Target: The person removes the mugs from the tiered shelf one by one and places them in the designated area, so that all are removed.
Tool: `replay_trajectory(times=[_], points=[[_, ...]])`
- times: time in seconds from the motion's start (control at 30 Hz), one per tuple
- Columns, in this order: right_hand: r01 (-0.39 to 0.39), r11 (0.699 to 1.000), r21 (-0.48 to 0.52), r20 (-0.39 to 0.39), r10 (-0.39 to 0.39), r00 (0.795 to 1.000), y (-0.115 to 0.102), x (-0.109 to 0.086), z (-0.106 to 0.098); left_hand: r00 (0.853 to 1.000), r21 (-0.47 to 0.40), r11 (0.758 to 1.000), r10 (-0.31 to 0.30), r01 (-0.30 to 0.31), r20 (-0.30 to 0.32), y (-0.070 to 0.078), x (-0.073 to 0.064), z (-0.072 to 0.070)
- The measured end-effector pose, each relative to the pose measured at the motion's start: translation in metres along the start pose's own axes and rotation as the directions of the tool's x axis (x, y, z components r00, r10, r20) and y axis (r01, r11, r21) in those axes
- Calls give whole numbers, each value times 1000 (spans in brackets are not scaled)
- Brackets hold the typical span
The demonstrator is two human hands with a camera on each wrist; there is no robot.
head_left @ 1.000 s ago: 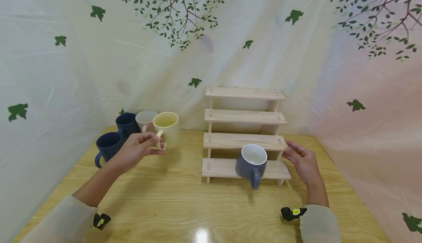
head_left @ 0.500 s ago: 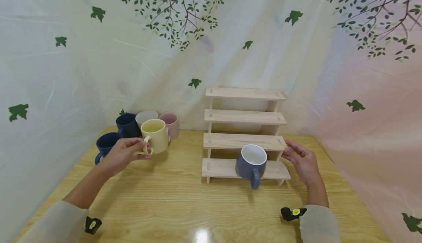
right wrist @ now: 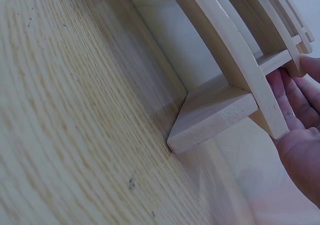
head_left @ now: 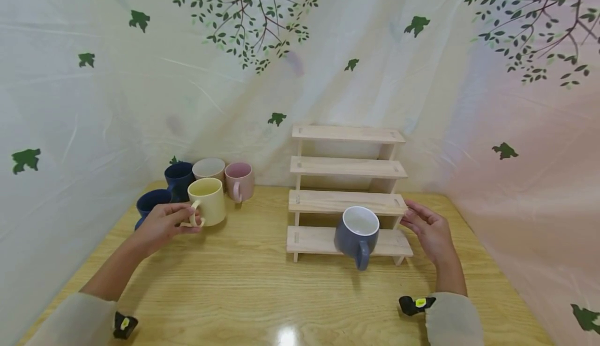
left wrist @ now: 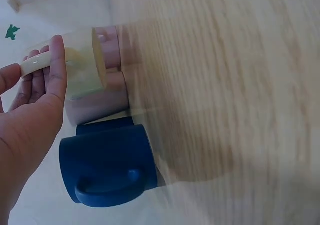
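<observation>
My left hand (head_left: 161, 226) pinches the handle of a yellow mug (head_left: 211, 202). In the left wrist view the mug's base sits higher than those of the mugs behind, so it is off the table. Close by on the left stand two dark blue mugs (head_left: 180, 176), the front one partly hidden by the hand. A mug with a white inside (head_left: 208, 167) and a pink mug (head_left: 240, 182) are behind. My right hand (head_left: 428, 229) holds the right end of a wooden step stand (head_left: 347, 200), fingers curled at its second tier. A grey-blue mug (head_left: 356, 236) rests on the lowest step, handle forward.
The stand's upper steps rise toward the back curtain (head_left: 234, 90), printed with branches and leaves. Everything stands on a wood-grain table (head_left: 244, 283). A small black camera (head_left: 414, 304) is strapped at the right cuff and another (head_left: 125, 325) at the left.
My left hand has carried the yellow mug left and toward me, uncovering the pink mug behind it. The right hand and the stand have stayed in place.
</observation>
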State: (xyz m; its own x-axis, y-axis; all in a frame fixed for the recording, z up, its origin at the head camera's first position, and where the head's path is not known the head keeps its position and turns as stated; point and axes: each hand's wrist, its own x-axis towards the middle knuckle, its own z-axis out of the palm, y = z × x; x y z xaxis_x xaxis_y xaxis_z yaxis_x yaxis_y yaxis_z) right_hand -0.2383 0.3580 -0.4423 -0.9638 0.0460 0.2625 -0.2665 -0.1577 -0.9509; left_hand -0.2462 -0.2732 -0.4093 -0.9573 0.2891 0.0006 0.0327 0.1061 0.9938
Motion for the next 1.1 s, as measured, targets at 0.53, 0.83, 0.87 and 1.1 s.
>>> replay_trajectory(times=[0.53,0.83,0.87,1.1], points=[[-7,1000,-14,-3,7,1000,0,-1,0,999,-45,999,-28,29,29,-19,-10,-21],[10,1000,-8,0,-10,1000,1,0,0,997,-127,992,27,-18,73,-27,-13,-29],[12,1000,-6,2,-11,1000,1,0,0,996,-128,992,31,-20,80,-28,-14,-30],[19,1000,14,6,-19,1000,2,0,-1,992,-118,993,25,-11,120,-30,-15,-34]])
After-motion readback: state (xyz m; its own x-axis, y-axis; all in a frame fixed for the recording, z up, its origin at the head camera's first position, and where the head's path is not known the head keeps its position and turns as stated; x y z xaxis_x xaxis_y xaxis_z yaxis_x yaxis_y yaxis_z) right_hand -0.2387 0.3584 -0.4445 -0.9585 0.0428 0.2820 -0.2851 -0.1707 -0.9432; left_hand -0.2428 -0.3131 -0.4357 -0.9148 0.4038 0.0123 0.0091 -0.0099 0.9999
